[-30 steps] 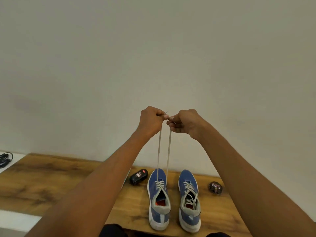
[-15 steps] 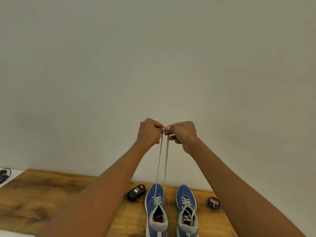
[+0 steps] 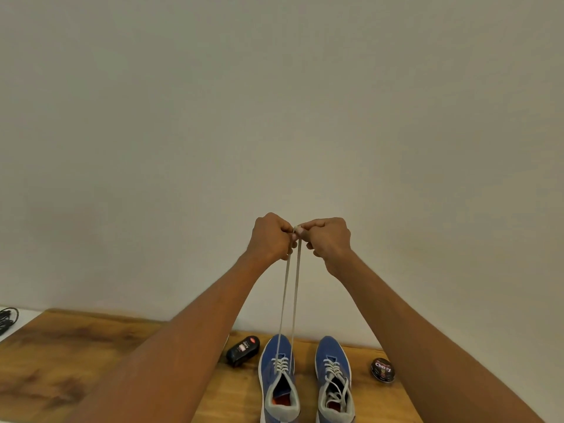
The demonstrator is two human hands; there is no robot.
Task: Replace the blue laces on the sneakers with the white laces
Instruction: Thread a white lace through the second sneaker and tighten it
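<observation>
At the far left, dark cables (image 3: 6,320) lie on a white surface just past the wooden tabletop (image 3: 76,361), whose grained, knotty board butts against a plain pale wall (image 3: 274,102) along its far edge. A black polish bottle (image 3: 242,351) lies on its side near the left sneaker (image 3: 279,380), blue with grey collar and white sole. From its eyelets two white lace ends (image 3: 290,288) rise taut through open air to both raised hands. The left hand (image 3: 270,236) and right hand (image 3: 328,238) meet knuckle to knuckle, each grip pinching a lace tip. The right sneaker (image 3: 334,383) stands beside, its white lace loose. A round polish tin (image 3: 382,370) sits further right.
</observation>
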